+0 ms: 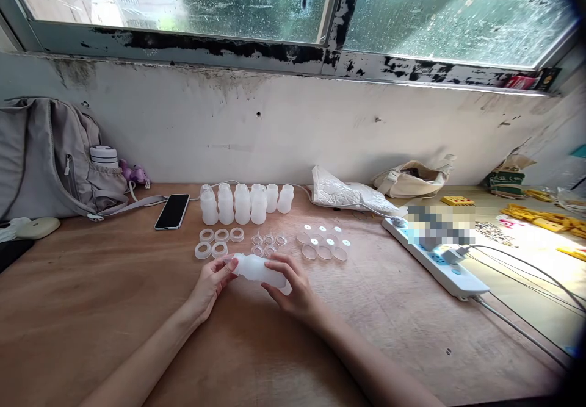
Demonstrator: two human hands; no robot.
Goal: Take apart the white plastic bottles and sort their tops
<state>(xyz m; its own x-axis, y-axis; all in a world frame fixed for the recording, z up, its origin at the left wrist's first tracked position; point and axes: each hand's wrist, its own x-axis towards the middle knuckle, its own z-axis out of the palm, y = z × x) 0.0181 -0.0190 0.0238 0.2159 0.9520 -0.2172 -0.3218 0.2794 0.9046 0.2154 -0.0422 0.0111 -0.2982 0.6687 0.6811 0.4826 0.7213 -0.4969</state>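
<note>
A frosted white baby bottle (259,270) lies sideways in the air between my two hands, just above the table. My left hand (211,284) pinches its neck end on the left; the fingers partly hide any small part there. Around the wider base end, my right hand (295,286) has its fingers and thumb closed. Right behind the hands are several white screw rings (196,251), several clear bottle nipples (268,240) and several clear round caps (325,252). Farther back, several more frosted bottles (225,205) stand upright; the front left one has a clear cap on top.
A phone (172,212) lies left of the bottles, near a grey backpack (41,151). At the back right are a white plastic package (348,193) and a beige pouch (409,181). A power strip (434,260) with cables crosses the right side of the wooden table (137,309).
</note>
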